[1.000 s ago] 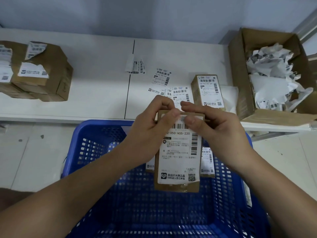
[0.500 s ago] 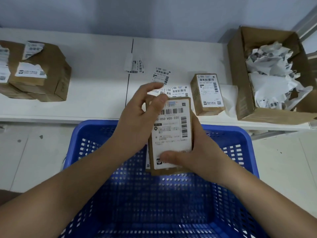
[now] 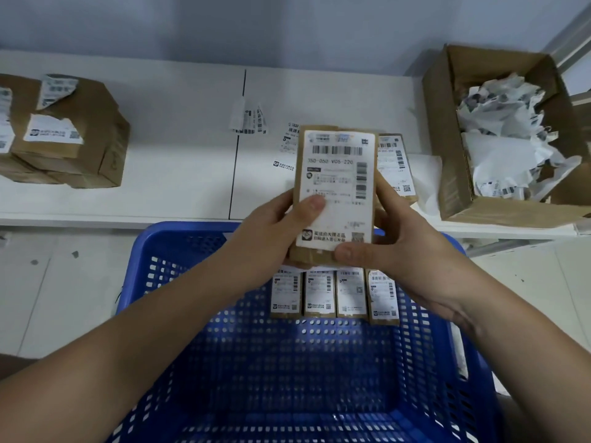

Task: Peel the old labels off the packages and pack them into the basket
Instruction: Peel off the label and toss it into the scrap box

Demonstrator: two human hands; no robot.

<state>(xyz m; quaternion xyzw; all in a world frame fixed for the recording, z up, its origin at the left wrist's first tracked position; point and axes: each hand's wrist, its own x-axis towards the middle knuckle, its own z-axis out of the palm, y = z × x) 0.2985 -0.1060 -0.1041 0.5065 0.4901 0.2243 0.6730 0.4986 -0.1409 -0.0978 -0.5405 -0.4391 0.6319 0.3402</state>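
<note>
**Package raised in both hands, label still on**

A person holds a brown package upright above the far edge of a blue basket. A second ago both hands picked at the label's top edge; now they have dropped to the package's lower half. The left hand grips its left side, thumb curled onto the white label; the right hand grips the right side, thumb at the bottom corner. The label looks intact, so peeling seems not yet done. Four labelled packages already stand in the basket.
</note>
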